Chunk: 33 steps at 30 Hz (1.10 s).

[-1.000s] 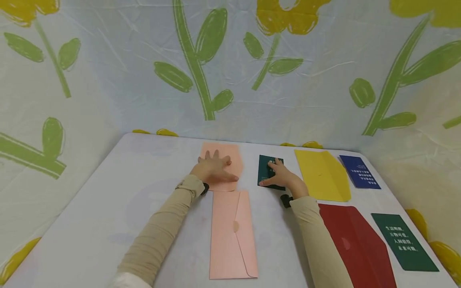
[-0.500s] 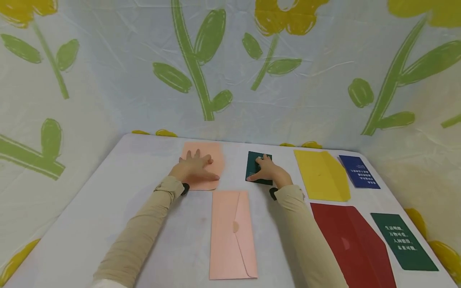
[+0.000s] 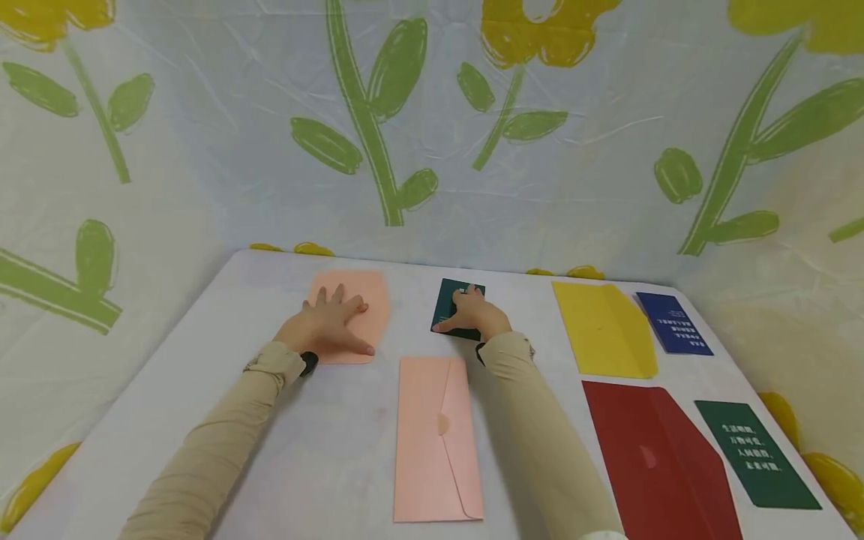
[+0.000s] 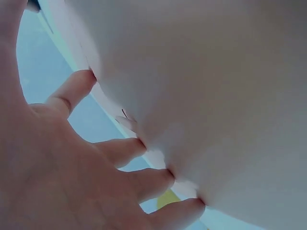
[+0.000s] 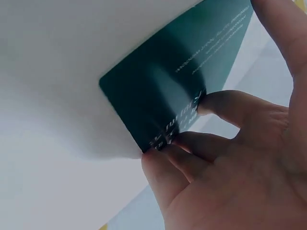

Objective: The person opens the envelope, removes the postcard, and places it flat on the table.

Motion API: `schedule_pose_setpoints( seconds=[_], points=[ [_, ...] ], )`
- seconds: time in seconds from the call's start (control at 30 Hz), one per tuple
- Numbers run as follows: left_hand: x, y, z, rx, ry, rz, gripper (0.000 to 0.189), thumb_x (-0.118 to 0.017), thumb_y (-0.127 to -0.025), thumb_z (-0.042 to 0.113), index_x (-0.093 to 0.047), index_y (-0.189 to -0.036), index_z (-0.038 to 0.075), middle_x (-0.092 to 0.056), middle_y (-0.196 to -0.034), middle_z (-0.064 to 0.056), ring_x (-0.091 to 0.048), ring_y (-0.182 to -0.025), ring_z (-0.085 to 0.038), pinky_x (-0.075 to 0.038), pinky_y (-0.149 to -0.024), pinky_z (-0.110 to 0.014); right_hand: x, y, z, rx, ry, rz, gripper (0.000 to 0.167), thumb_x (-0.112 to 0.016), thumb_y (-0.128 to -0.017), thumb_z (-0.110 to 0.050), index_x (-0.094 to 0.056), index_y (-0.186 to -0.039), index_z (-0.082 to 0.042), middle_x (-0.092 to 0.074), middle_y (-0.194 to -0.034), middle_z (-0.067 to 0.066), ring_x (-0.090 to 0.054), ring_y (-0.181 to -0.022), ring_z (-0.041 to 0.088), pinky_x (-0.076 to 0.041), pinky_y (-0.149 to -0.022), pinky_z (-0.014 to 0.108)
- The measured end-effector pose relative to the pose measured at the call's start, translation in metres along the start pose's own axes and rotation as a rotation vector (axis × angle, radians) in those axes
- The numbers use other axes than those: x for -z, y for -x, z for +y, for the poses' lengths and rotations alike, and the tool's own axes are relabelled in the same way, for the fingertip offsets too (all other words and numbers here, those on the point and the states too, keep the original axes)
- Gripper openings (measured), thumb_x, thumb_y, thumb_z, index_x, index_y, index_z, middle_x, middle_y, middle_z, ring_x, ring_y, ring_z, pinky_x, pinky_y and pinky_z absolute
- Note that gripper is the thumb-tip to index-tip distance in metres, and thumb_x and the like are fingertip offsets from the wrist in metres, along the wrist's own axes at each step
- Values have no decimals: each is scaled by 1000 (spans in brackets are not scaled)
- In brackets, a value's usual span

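Green card (image 3: 443,300) lies toward the far side of the table (image 3: 202,360), under the right hand (image 3: 476,312). Closest to me, working from afar, a closed pink envelope (image 3: 432,450) lies between the sleeves (image 3: 216,442), with a red envelope (image 3: 658,450) and another green card (image 3: 756,454) off to the right. Farther up are a yellow envelope (image 3: 604,330) and a blue card (image 3: 673,322). I see the left hand (image 3: 320,328) touching the other pink envelope (image 3: 367,328), fingers (image 4: 120,152) spread wide. The right thumb (image 5: 285,28) and fingers are apart too, tips touching the card, and they hide much of it. It is dark green with white words (image 5: 211,47). Behind everything hangs a flowery cloth (image 3: 472,210).
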<state>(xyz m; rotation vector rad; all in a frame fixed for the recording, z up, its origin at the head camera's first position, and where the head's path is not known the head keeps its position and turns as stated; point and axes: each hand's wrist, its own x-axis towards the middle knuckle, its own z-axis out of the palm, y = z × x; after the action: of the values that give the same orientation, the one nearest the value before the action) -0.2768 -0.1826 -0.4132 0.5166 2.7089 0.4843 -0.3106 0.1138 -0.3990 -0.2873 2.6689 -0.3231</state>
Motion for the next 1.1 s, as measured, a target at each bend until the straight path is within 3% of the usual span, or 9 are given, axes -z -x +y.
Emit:
schedule_pose_setpoints(
  seconds=[0.47, 0.8, 1.1],
  points=[
    [3, 28, -43, 20, 35, -21, 98, -77, -72, 67, -40, -146, 17, 6, -160, -33, 14, -139, -61, 4, -97, -83, -16, -9, -58, -3, 43, 26, 103, -68, -88, -56, -17, -157, 0, -3, -161, 28, -6, -150, 40, -30, -113, 55],
    [5, 65, -64, 47, 38, -43, 114, -78, -72, 66, -23, -159, 18, 10, -159, -34, 17, -138, -62, 6, -96, -83, -30, -10, -104, -16, 173, 15, 107, -64, -86, -65, -18, -158, -2, -7, -162, 27, -13, -150, 37, -34, -112, 45],
    [2, 100, -77, 88, -5, -44, 128, -77, -69, 70, -5, -161, 16, 9, -159, -33, 13, -138, -63, 1, -94, -85, -47, -5, -143, 31, 309, 40, 107, -60, -84, -73, -23, -157, -4, -17, -160, 26, -20, -148, 37, -36, -111, 39]
  ],
)
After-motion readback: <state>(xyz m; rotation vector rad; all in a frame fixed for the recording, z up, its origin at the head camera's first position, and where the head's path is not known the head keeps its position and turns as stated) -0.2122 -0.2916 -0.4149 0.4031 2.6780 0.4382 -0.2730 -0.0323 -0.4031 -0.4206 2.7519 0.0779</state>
